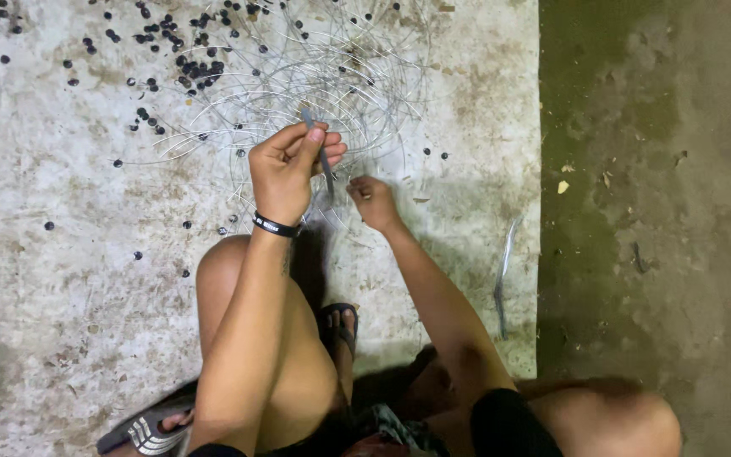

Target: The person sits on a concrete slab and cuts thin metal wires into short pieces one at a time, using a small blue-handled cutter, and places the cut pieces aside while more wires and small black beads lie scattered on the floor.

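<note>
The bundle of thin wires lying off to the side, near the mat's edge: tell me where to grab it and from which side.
Grip the wire bundle around its middle, from above. It lies flat and long, alone on the pale mat near the right edge, so fingers can close across its narrow width. The right hand is nearest; the left hand holds a thin grey strip.

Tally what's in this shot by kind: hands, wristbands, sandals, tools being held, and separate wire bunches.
Hands: 2, left hand and right hand
Wristbands: 1, black wristband
Sandals: 2, dark sandal and striped sandal
Held tools: 1, thin grey tool
Wire bunches: 2, tangled wire pile and straight wire bundle
Total: 8
</note>
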Available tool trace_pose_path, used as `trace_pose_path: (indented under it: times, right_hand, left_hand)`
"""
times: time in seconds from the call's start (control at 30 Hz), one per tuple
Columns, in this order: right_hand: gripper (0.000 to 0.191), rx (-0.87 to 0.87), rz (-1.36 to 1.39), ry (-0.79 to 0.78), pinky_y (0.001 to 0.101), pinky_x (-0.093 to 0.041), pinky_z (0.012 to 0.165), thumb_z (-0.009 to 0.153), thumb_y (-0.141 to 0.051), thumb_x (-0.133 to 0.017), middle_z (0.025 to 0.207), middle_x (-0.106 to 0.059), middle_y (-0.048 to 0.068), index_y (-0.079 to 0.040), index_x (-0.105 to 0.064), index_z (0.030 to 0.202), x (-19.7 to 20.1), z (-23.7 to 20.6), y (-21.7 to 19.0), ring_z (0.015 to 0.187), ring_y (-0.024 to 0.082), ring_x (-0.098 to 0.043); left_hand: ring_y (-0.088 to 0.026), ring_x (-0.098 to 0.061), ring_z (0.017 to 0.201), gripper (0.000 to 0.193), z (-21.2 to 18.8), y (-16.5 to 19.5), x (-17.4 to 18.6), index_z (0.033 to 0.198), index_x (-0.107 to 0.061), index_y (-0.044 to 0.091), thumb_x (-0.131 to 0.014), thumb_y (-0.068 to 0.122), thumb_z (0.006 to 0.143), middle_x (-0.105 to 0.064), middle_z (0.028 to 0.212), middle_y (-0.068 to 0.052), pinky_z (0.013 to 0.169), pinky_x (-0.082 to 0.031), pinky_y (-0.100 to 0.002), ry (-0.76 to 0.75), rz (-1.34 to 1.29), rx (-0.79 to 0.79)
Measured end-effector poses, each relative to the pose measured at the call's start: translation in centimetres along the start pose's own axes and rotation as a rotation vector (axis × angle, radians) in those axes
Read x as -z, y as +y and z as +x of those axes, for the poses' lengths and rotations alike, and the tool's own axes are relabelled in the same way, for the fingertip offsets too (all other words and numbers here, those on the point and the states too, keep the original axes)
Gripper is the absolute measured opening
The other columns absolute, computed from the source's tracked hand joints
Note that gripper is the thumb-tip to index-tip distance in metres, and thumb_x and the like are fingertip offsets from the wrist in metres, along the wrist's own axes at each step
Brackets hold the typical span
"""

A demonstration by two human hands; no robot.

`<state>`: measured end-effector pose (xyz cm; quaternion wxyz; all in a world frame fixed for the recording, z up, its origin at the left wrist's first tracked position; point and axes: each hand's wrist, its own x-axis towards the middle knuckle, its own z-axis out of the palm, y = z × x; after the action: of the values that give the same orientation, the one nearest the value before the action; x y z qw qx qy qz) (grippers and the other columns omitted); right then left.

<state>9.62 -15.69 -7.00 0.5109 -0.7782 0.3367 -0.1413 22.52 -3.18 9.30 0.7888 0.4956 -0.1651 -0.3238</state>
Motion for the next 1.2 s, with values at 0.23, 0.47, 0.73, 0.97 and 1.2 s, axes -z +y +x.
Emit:
trace_pose_path:
  times: [0.23, 0.47, 0.73, 0.97, 1.2]
  right_hand:
    - [0.025, 0.219, -0.477, 0.115, 0.0502, -0.053, 0.076, 0.081, -0.018, -0.076, 0.091, -0.067, 0.023, -0.001, -0.066, 0.096, -5.4, 1.2, -0.6, 0.088, 0.044, -0.065]
    - [0.015, 0.04, -0.427, 0.056, 0.048, -0.052, 0.073, 0.08, -0.01, -0.07, 0.087, -0.065, 0.021, -0.003, -0.06, 0.089, -5.7, 2.4, 0.1, 0.086, 0.041, -0.065]
    - [0.015, -0.008, -0.303, -0.062, 0.0492, -0.054, 0.078, 0.083, -0.004, -0.061, 0.091, -0.068, 0.026, -0.003, -0.059, 0.098, -2.3, 2.2, 0.3, 0.09, 0.044, -0.068]
    - [0.011, 0.174, -0.41, -0.132, 0.0557, -0.05, 0.076, 0.1, -0.012, -0.055, 0.09, -0.069, 0.028, -0.003, -0.061, 0.101, 3.3, -1.6, -1.1, 0.09, 0.049, -0.065]
    - [0.011, 0.213, -0.573, -0.286, 0.0557, -0.05, 0.074, 0.099, -0.013, -0.055, 0.084, -0.069, 0.025, -0.005, -0.061, 0.104, 9.4, -8.4, 1.9, 0.083, 0.046, -0.066]
  left_hand:
    - [-0.027, -0.079, 0.087, 0.024, 1.1, -0.2, -0.2, 0.114, -0.068, -0.01, -0.064, 0.011, 0.103, -0.076, 0.099, -0.021, 0.078, -0.067, -0.036, 0.099, -0.022, 0.014]
    - [-0.028, -0.079, 0.088, 0.025, 1.5, -0.5, -0.1, 0.114, -0.067, -0.01, -0.064, 0.011, 0.102, -0.076, 0.099, -0.021, 0.079, -0.068, -0.036, 0.073, -0.037, 0.006]
    - [-0.026, -0.079, 0.087, 0.024, 1.5, -0.5, -0.7, 0.113, -0.068, -0.01, -0.064, 0.012, 0.103, -0.076, 0.099, -0.019, 0.077, -0.067, -0.035, 0.066, -0.049, 0.013]
    - [-0.026, -0.079, 0.088, 0.023, 1.7, -1.0, -1.0, 0.112, -0.068, -0.009, -0.063, 0.011, 0.103, -0.076, 0.1, -0.019, 0.078, -0.068, -0.036, 0.026, -0.036, 0.003]
    - [-0.027, -0.078, 0.087, 0.023, 1.0, -2.3, -1.5, 0.112, -0.067, -0.01, -0.065, 0.01, 0.101, -0.076, 0.1, -0.021, 0.077, -0.068, -0.036, -0.022, -0.029, 0.041]
